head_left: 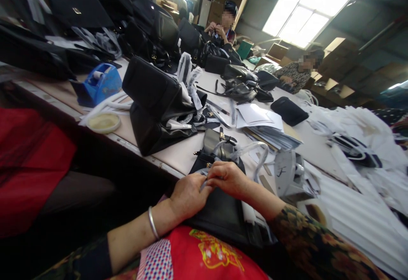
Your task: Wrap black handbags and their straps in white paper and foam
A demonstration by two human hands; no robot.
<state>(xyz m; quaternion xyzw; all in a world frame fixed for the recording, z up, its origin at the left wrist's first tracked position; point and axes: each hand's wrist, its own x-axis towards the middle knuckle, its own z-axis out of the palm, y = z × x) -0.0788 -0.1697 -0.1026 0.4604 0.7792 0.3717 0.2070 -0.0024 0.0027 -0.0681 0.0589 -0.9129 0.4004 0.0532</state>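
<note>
A black leather handbag (219, 212) lies at the near table edge, partly on my lap. My left hand (188, 195), with a silver bangle on the wrist, and my right hand (228, 178) meet over its top. Both are closed in a pinch on a clear plastic wrap (205, 180) around part of the bag. The bag's handle (251, 148), sleeved in clear plastic, arches up just beyond my right hand. A gold clasp (222, 136) shows on the bag's far side.
Black bags (153, 101) are piled at the left and back. A blue tape dispenser (100, 82) and a round lid (103, 123) sit at the left. Paper stacks (267, 129) and white wrapping (360, 144) lie to the right. Two people (228, 21) work at the far end.
</note>
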